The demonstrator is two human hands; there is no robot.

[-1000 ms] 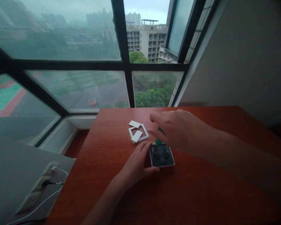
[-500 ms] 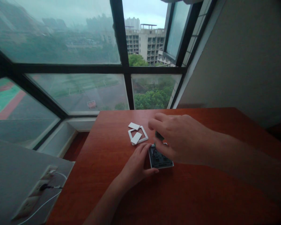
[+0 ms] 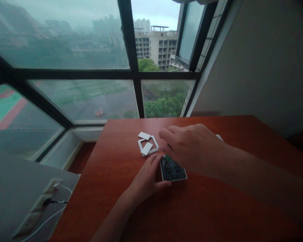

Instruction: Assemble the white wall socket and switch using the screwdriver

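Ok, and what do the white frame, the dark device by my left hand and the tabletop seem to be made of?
White frame: probably plastic, smooth and evenly white. Dark device: likely moulded plastic, dull, with small raised shapes; any metal is too small to tell. Tabletop: wood or wood-look laminate, reddish-brown with faint grain and a soft sheen.

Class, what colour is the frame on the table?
White; the frame shows in the head view.
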